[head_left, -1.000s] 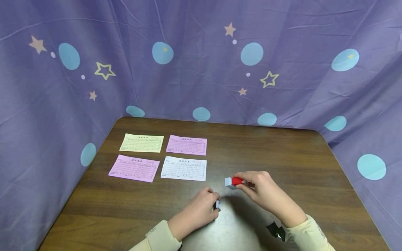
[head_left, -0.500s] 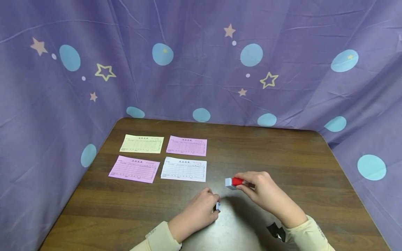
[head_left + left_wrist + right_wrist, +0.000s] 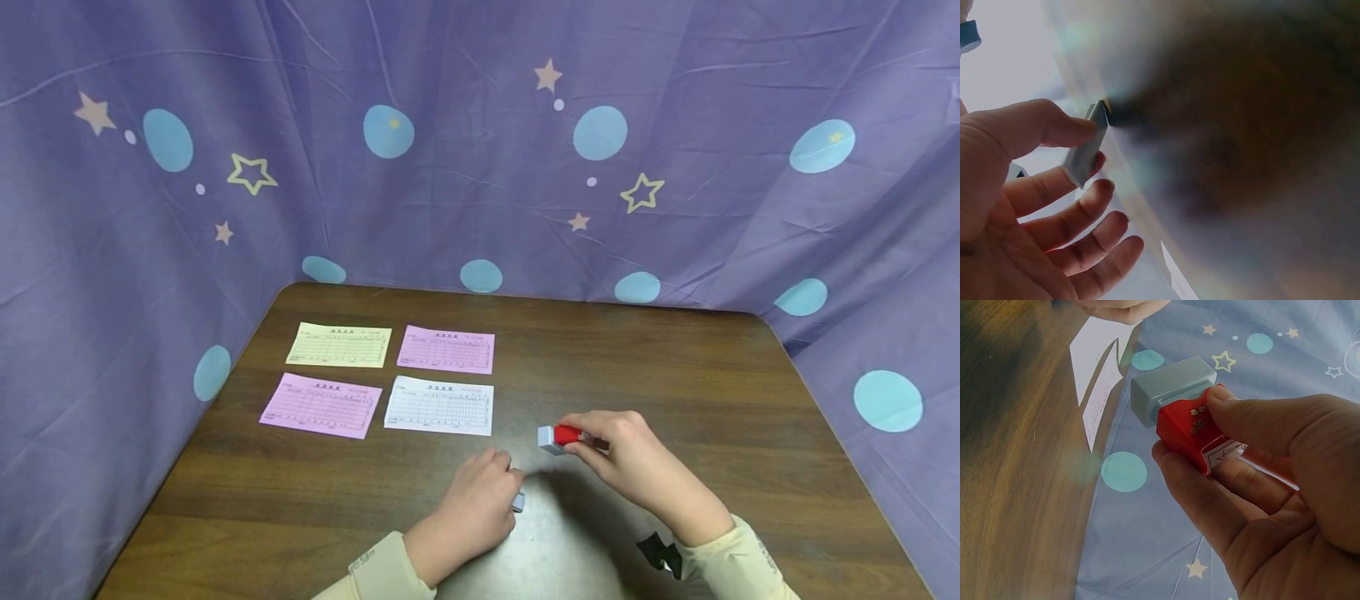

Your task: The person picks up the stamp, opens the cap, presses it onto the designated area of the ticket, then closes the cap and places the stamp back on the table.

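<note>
In the head view my right hand [image 3: 622,446] holds a red self-inking stamp [image 3: 567,434] above the table, its pale grey block end pointing left. The right wrist view shows thumb and fingers pinching the red body [image 3: 1185,428], with the grey block [image 3: 1172,390] at its far end. My left hand [image 3: 476,504], lower and to the left, pinches a small grey rectangular piece [image 3: 518,502], mostly covered by the fingers in the head view. Its thin side shows between thumb and forefinger in the left wrist view [image 3: 1087,150]; I cannot tell exactly what it is.
Four-cornered printed slips lie flat at the left: yellow [image 3: 339,345], pink [image 3: 446,349], another pink [image 3: 321,406] and white [image 3: 439,406]. A black scrap [image 3: 660,554] lies by the right sleeve. A patterned purple curtain [image 3: 480,217] surrounds the wooden table [image 3: 637,358].
My left hand has turned slightly and drawn the grey piece a little nearer, so its dark side no longer shows. The right hand and stamp have stayed almost still.
</note>
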A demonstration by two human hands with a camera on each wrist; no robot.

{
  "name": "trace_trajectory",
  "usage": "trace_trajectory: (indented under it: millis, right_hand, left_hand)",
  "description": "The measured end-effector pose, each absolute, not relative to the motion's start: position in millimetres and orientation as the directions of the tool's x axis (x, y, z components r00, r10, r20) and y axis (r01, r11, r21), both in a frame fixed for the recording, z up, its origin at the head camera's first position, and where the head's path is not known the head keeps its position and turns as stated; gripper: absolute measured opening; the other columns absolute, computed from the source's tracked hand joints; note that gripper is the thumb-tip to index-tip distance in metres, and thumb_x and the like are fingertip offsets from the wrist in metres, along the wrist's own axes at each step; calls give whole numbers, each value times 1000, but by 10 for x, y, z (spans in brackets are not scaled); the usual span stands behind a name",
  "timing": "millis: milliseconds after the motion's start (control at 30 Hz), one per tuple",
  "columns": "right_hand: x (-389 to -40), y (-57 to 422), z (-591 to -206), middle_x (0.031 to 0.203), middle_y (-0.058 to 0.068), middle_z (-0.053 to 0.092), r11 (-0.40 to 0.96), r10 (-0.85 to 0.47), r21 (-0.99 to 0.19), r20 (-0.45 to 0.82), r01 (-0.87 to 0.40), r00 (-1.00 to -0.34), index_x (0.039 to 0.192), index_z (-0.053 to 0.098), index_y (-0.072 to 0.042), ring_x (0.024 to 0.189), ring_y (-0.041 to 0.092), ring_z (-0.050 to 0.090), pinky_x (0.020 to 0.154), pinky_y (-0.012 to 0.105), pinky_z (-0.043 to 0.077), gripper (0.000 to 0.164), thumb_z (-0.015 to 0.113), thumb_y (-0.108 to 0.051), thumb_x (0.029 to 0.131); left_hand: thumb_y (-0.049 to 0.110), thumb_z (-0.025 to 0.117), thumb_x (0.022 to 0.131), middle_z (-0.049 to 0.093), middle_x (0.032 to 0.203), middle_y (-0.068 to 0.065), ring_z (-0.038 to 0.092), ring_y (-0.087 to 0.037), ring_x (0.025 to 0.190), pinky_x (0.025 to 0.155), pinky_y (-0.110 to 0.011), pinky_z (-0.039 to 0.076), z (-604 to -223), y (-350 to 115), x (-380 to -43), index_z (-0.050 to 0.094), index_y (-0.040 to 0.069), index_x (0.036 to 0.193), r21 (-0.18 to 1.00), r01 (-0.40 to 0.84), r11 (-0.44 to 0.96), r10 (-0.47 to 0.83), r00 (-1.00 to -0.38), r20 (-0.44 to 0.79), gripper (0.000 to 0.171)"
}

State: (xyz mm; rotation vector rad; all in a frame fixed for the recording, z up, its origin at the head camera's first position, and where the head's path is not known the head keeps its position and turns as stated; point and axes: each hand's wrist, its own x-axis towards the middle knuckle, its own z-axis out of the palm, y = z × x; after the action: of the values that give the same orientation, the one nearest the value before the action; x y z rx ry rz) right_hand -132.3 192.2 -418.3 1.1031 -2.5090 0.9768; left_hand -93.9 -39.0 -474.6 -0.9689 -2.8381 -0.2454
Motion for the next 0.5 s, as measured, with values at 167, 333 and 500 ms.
trace_trajectory:
  millis: [167,333,500]
  right_hand:
    - [-1320,1919,-4183,94,-1,73,492,-570,-494,439,-716,-695,104,75,-4,76,4,63,65,23,56,27,84,4,80]
    - [-1326,1917,-4181,93,0,73,517,-565,-488,423,-703,-709,103,76,-4,76,6,64,66,25,57,26,84,2,80]
    - [-1329,1916,-4169,94,3,74,566,-539,-508,369,-650,-758,105,75,-2,81,9,68,70,28,59,26,84,1,81]
  left_hand:
    - [9,82,64,57,78,-1,51,-19,75,62,-33,44,-4745,-389,-932,72,13,78,50,615,787,606,-786,125,18]
    - [9,83,67,57,76,0,51,-18,74,60,-31,43,-4752,-383,-933,72,16,75,14,617,786,613,-783,107,16]
    - [8,80,72,57,74,0,52,-17,71,58,-31,43,-4741,-378,-938,72,17,73,-1,611,792,607,-787,109,12]
